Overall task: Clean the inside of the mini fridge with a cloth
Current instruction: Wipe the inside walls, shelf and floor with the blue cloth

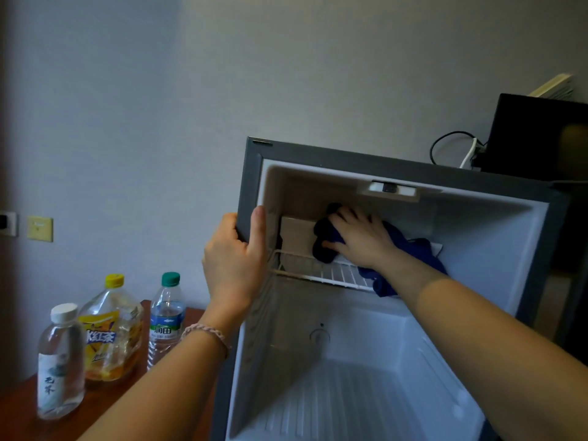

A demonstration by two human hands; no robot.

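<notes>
The mini fridge [318, 154] stands open in front of me, grey outside and white inside. My left hand [235, 259] grips its left front edge, thumb inside the opening. My right hand [359, 237] reaches into the upper compartment and presses a dark blue cloth [410, 253] against the back wall, above the white wire shelf [315, 270]. Part of the cloth hangs over the shelf's front. The lower compartment holds nothing I can see.
Three plastic bottles stand on a brown wooden table [19, 418] at the left: a clear one [60, 361], a yellow-capped tea bottle [111, 329] and a green-capped water bottle [165, 316]. A black box [537, 138] with cables sits behind the fridge at the right.
</notes>
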